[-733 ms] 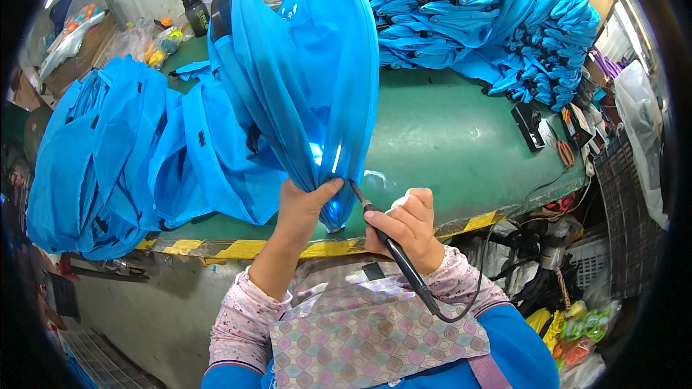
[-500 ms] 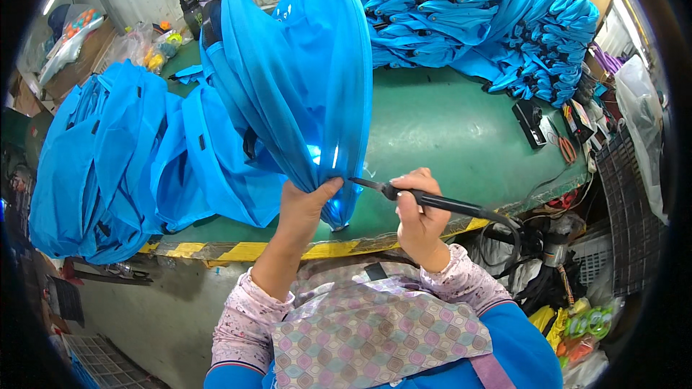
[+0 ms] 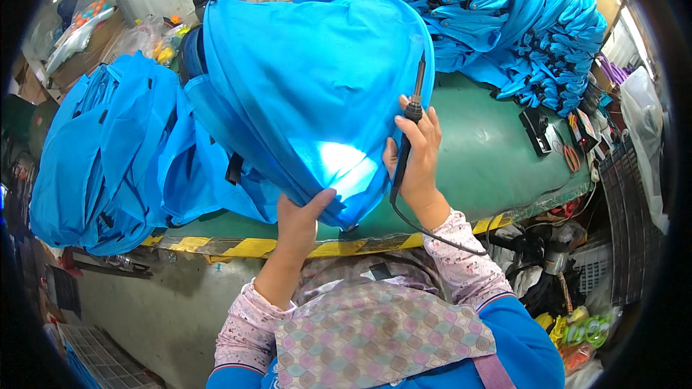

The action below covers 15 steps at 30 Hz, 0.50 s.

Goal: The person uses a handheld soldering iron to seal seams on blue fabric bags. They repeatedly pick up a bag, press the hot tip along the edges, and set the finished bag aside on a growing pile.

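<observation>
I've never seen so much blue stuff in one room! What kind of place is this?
It looks like a small sewing or bag-making workshop. Stacks of blue fabric pieces cover a green worktable, and the person's right hand holds a corded pen-like tool against a blue fabric piece.

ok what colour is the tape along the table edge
Yellow and black diagonal stripes on the edge tape, clearest in the head view.

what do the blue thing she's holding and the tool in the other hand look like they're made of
Blue folded piece: thin woven synthetic fabric, probably nylon or polyester; light glows through it and it holds a sprung curve, which suggests a hidden hoop in the rim.
Corded tool: black matte handle, likely plastic or rubber, with a slim dark metal-looking tip.
Tabletop: smooth green mat, probably rubber or vinyl.
</observation>
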Each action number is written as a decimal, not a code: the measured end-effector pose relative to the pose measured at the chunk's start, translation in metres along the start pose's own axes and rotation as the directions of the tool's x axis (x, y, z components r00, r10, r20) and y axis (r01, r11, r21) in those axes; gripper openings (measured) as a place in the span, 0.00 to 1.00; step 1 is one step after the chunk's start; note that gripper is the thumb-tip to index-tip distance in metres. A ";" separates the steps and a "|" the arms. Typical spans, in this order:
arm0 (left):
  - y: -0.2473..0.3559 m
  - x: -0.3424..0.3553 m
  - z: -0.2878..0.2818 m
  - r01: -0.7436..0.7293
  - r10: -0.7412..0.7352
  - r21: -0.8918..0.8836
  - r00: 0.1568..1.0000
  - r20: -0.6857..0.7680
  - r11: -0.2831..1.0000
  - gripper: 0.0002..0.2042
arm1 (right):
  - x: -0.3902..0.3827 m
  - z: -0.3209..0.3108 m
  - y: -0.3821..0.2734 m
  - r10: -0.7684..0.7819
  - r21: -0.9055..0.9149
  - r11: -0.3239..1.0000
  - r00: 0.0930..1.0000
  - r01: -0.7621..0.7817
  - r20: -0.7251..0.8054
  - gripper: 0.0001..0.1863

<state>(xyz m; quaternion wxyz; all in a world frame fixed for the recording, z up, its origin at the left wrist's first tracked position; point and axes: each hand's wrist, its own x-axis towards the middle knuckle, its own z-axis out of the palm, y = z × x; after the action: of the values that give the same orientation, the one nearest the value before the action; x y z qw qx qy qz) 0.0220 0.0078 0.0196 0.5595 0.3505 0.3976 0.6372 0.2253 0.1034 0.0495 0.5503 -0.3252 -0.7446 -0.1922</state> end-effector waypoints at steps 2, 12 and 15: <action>0.004 0.002 0.008 0.047 -0.045 -0.079 0.999 0.027 0.996 0.26 | -0.001 -0.002 -0.009 -0.012 0.084 0.996 1.000 0.011 0.011 0.28; -0.013 0.004 0.011 0.136 -0.116 -0.140 0.982 0.147 0.981 0.17 | -0.003 0.018 -0.065 0.125 0.634 0.755 0.986 -0.168 0.113 0.32; -0.022 0.001 0.020 0.029 -0.020 -0.225 0.999 0.042 0.974 0.18 | -0.009 0.017 -0.061 0.167 0.653 0.731 0.980 -0.197 0.108 0.32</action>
<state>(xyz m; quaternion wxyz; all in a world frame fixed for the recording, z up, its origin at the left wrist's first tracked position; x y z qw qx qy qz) 0.0495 0.0119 0.0092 0.6112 0.2921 0.3159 0.6644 0.1728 0.0687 0.0394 0.6301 -0.1850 -0.7401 0.1450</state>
